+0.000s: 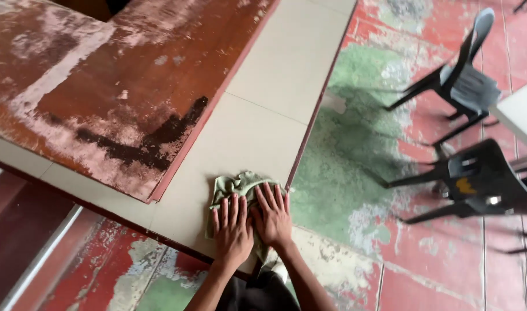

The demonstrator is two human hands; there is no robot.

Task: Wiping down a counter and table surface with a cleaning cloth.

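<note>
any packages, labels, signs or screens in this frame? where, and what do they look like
No packages, signs or screens in view.
Only label-like mark: a small yellow marking on the seat of the nearer black plastic chair, right side; irregular shape, too blurred to tell whether it is a sticker.
For context: both hands, left hand and right hand, press flat on a plain green cloth on the cream tabletop; no printing on it.

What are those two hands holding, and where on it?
Nothing is gripped. The left hand and right hand lie flat, palms down and side by side, pressing the near part of a crumpled green cloth onto the pale tiled tabletop.
</note>
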